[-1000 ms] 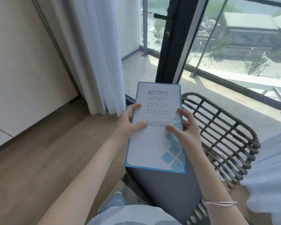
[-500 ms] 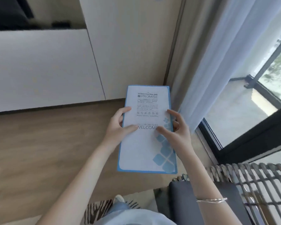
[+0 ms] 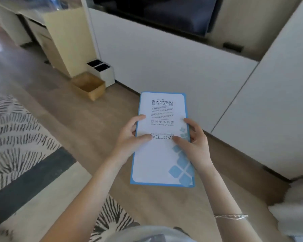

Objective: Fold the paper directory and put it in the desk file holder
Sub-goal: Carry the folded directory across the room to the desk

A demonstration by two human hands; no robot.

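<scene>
Gleaming blue-bordered white directory (image 3: 162, 151), folded

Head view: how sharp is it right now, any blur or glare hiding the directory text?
Head view: the directory is fairly sharp in the centre, "WELCOME" readable, the small print smeared; no glare on it; the top-left corner is streaked with blur, and the rug and wooden box are soft; the left hand and right hand are evenly lit.
</scene>
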